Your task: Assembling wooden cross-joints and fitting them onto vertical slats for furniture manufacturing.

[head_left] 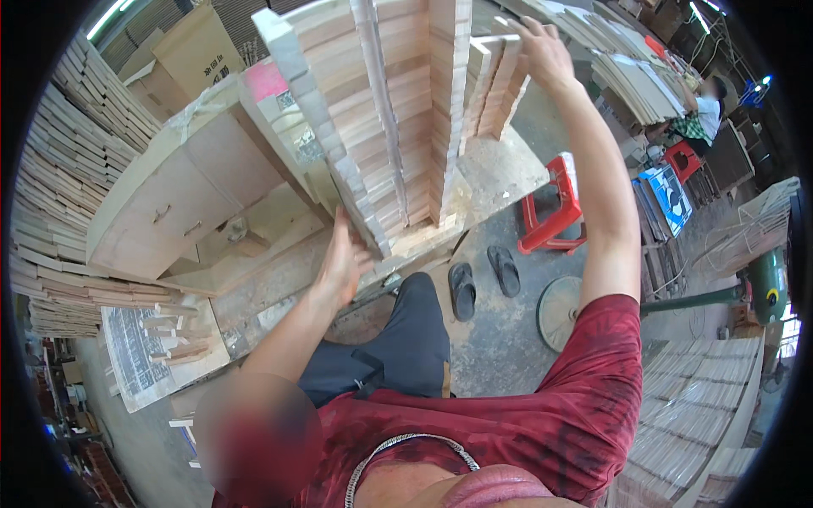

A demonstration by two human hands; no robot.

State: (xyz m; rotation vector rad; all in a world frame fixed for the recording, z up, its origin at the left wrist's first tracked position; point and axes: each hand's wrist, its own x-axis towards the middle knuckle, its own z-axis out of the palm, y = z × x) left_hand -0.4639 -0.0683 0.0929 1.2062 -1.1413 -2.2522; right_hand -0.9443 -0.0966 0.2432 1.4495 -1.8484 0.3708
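Tall stacks of pale wooden slats (pixel 406 110) stand upright on the workbench (pixel 508 169) in front of me. At the lower left edge of the tallest stack, my left hand (pixel 341 264) rests with its fingers spread against the wood. My right hand (pixel 544 52) reaches out to the far right, over the top of a shorter wooden stack (pixel 493 89). Its fingers are stretched out and apart, next to the stack's upper end. Whether those fingertips press on the wood is hard to see. Neither hand is closed round anything.
Left of the stacks lies a curved wooden cabinet piece (pixel 190 195). Small wooden pegs (pixel 178 334) sit on a board at the near left. A red stool (pixel 555 207), black slippers (pixel 483 279) and a green fan (pixel 758 288) stand on the right. Another person (pixel 703 110) works farther off.
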